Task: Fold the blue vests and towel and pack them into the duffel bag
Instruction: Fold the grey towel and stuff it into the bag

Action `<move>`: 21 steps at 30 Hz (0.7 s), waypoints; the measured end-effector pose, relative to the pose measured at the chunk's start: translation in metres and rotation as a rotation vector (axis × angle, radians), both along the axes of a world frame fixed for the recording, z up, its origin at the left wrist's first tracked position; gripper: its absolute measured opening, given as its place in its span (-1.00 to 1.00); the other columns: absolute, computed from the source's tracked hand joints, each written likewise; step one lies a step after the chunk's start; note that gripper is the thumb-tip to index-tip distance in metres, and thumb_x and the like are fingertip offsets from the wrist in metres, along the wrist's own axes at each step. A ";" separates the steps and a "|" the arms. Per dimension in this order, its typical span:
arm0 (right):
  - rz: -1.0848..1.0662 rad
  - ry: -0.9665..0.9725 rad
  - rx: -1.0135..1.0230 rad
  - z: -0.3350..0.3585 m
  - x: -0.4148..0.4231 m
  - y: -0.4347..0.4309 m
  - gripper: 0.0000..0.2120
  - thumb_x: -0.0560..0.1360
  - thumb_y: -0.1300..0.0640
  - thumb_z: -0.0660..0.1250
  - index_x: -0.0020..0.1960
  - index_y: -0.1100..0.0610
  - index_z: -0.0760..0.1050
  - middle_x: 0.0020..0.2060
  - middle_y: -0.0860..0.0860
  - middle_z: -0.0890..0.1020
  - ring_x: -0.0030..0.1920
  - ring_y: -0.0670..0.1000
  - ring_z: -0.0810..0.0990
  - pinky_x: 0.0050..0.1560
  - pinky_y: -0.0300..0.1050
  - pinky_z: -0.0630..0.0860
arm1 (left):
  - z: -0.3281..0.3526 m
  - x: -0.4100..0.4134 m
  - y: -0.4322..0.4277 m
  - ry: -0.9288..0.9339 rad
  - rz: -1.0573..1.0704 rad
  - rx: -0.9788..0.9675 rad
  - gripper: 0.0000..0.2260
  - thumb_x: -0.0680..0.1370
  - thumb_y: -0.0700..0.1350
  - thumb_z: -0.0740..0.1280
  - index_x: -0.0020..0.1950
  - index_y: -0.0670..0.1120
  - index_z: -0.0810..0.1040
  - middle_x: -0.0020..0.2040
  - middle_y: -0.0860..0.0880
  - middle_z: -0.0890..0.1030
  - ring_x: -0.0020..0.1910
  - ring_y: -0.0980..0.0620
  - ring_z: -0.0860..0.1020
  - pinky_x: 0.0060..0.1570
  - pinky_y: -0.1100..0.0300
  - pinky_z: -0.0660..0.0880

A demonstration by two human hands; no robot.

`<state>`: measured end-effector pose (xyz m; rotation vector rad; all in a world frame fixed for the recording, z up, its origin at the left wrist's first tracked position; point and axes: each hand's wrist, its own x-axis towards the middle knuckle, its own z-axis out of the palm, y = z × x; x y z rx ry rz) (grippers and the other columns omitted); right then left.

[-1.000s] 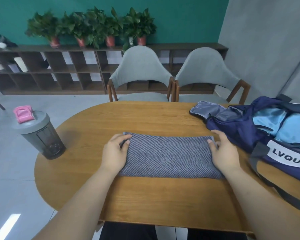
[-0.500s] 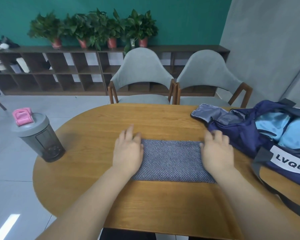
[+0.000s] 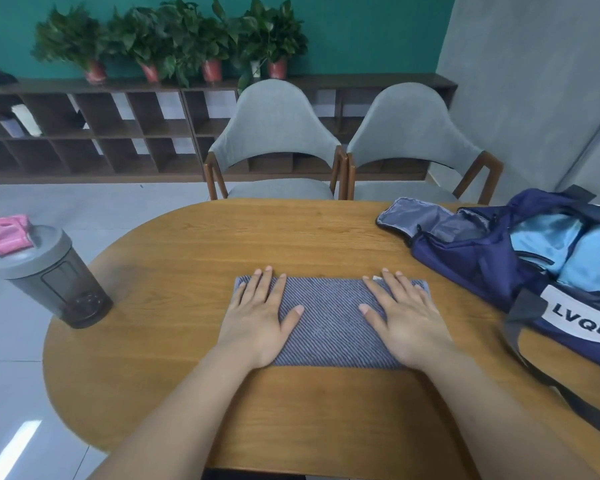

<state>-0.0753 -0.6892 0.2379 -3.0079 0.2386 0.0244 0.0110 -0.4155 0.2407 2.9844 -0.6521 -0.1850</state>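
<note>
A folded grey-blue striped towel (image 3: 329, 320) lies flat on the wooden table (image 3: 291, 237) in front of me. My left hand (image 3: 257, 317) presses flat on its left end, fingers straight. My right hand (image 3: 404, 320) presses flat on its right end, fingers spread. At the right stands an open navy duffel bag (image 3: 465, 258) with a white label. Light blue vests (image 3: 555, 247) lie folded inside it.
A grey shaker bottle (image 3: 45, 271) with a pink cap stands at the table's left edge. Two grey chairs (image 3: 278, 147) stand at the far side. The bag's dark strap (image 3: 561, 393) trails over the table's right side. Shelves and potted plants line the back wall.
Both hands have moved inward from the towel's ends onto its top and now lie flat with fingers spread. The towel looks narrower than one second ago.
</note>
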 end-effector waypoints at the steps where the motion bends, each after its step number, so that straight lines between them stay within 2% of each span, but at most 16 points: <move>1: -0.008 0.010 -0.008 0.000 -0.001 -0.003 -0.34 0.63 -0.42 -0.25 0.68 -0.23 -0.15 0.69 -0.08 -0.12 0.67 -0.03 -0.21 0.65 0.05 -0.20 | 0.001 0.001 0.003 -0.002 0.006 0.010 -0.26 0.61 0.46 -0.28 0.70 0.11 -0.26 0.69 0.03 -0.31 0.65 0.07 -0.34 0.63 0.00 -0.29; 5: -0.025 0.023 0.009 0.004 -0.001 -0.001 -0.33 0.63 -0.41 -0.24 0.68 -0.22 -0.16 0.69 -0.08 -0.14 0.67 -0.04 -0.23 0.65 0.06 -0.22 | 0.001 0.001 0.002 -0.015 -0.004 0.000 -0.26 0.61 0.45 -0.29 0.70 0.09 -0.27 0.69 0.01 -0.31 0.65 0.05 -0.34 0.62 0.00 -0.32; 8: -0.022 0.033 -0.004 0.004 0.000 0.001 -0.33 0.64 -0.40 -0.25 0.68 -0.22 -0.18 0.69 -0.07 -0.15 0.67 -0.02 -0.24 0.66 0.08 -0.21 | 0.000 -0.002 0.004 -0.048 -0.007 -0.060 -0.28 0.64 0.41 -0.23 0.72 0.07 -0.15 0.71 0.01 -0.20 0.68 0.06 -0.26 0.65 0.00 -0.24; 11: 0.032 -0.030 -0.099 0.006 -0.002 0.004 -0.38 0.68 -0.34 -0.19 0.69 -0.19 -0.12 0.70 -0.05 -0.10 0.67 0.07 -0.25 0.65 0.16 -0.16 | -0.001 -0.015 0.006 -0.272 -0.024 -0.233 -0.40 0.72 0.24 -0.06 0.67 -0.01 0.27 0.68 -0.04 0.22 0.68 0.04 0.10 0.66 -0.02 0.00; 13: 0.209 -0.144 -0.168 0.014 -0.002 0.011 -0.49 0.72 -0.18 0.00 0.66 -0.21 0.09 0.69 -0.09 0.05 0.68 0.11 -0.16 0.65 0.20 -0.09 | -0.001 -0.027 0.009 -0.512 -0.105 -0.365 -0.53 0.72 0.08 0.08 0.53 -0.09 0.50 0.52 -0.05 0.50 0.56 0.00 0.38 0.58 -0.07 0.23; 15: 0.410 -0.148 -0.047 0.019 -0.001 0.022 -0.56 0.72 -0.08 0.12 0.59 -0.30 0.26 0.64 -0.23 0.16 0.68 -0.01 -0.08 0.66 0.14 -0.07 | -0.003 -0.036 0.010 -0.705 -0.199 -0.470 -0.61 0.69 -0.05 0.17 0.45 -0.13 0.57 0.43 -0.05 0.58 0.48 -0.03 0.48 0.49 -0.11 0.33; 17: 0.474 -0.021 0.155 0.018 -0.002 0.034 -0.60 0.73 -0.14 0.08 0.55 -0.39 0.26 0.61 -0.35 0.15 0.66 -0.17 -0.09 0.66 0.02 -0.13 | -0.002 -0.037 0.012 -0.767 -0.234 -0.500 -0.64 0.68 -0.09 0.20 0.42 -0.14 0.59 0.40 -0.04 0.60 0.45 -0.04 0.51 0.47 -0.10 0.35; 19: 0.417 -0.012 0.228 0.010 -0.004 0.041 -0.61 0.72 -0.19 0.07 0.54 -0.43 0.26 0.60 -0.39 0.14 0.64 -0.21 -0.07 0.66 0.01 -0.12 | -0.003 -0.036 0.013 -0.758 -0.232 -0.511 -0.66 0.68 -0.09 0.21 0.39 -0.14 0.61 0.37 -0.04 0.62 0.44 -0.04 0.52 0.48 -0.07 0.35; 21: 0.275 -0.052 0.219 0.009 -0.003 0.050 -0.61 0.71 -0.21 0.08 0.53 -0.41 0.28 0.61 -0.34 0.17 0.65 -0.14 0.00 0.65 0.05 -0.05 | -0.004 -0.034 0.013 -0.727 -0.242 -0.520 -0.67 0.68 -0.08 0.23 0.37 -0.14 0.62 0.34 -0.04 0.63 0.41 -0.04 0.53 0.46 -0.05 0.36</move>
